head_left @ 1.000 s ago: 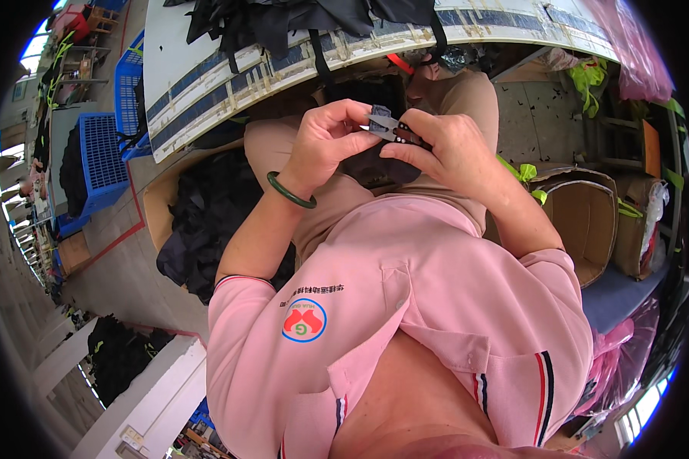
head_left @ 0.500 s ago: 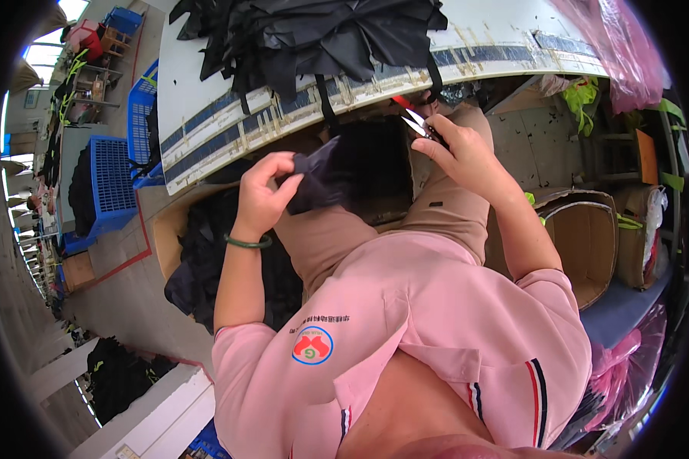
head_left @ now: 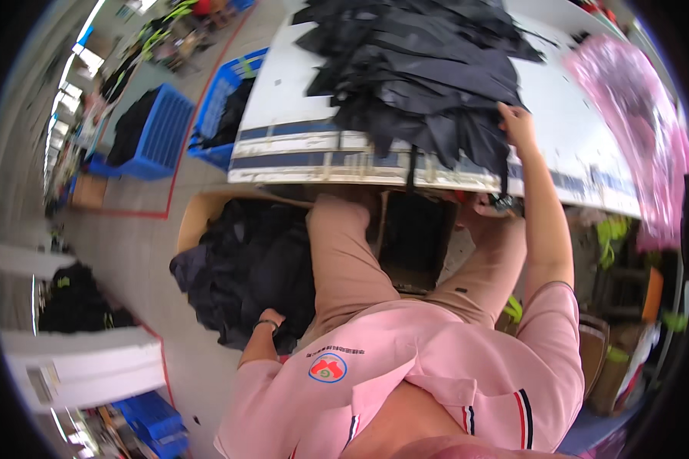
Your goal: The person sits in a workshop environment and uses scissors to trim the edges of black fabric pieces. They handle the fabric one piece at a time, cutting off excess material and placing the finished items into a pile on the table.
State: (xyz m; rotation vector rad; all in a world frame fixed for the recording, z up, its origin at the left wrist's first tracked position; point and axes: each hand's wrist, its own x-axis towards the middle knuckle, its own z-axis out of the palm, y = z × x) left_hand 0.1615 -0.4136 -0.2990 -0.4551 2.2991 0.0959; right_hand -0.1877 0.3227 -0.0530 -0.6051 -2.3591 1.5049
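Note:
A layered pile of black fabric pieces (head_left: 429, 84) lies on the white table (head_left: 582, 145), its strips hanging over the front edge. My right hand (head_left: 517, 126) is stretched out to the pile's right edge, fingers closed on a black fabric piece there. No scissors show in that hand now; its palm side is hidden. At my left side, a cardboard box (head_left: 197, 218) is heaped with black fabric pieces (head_left: 245, 268). My left hand (head_left: 271, 316) is low at the near edge of this heap, its fingers blurred and partly hidden.
Between my knees under the table stands an open box (head_left: 415, 237) with dark contents. Blue plastic crates (head_left: 157, 134) stand to the left on the floor. Pink clear plastic (head_left: 628, 115) hangs over the table's right end. More cardboard boxes (head_left: 624, 375) stand at my right.
My left hand has gone from my lap down to the heap on the left, without the dark piece it held. My right hand has reached forward to the pile; the scissors no longer show.

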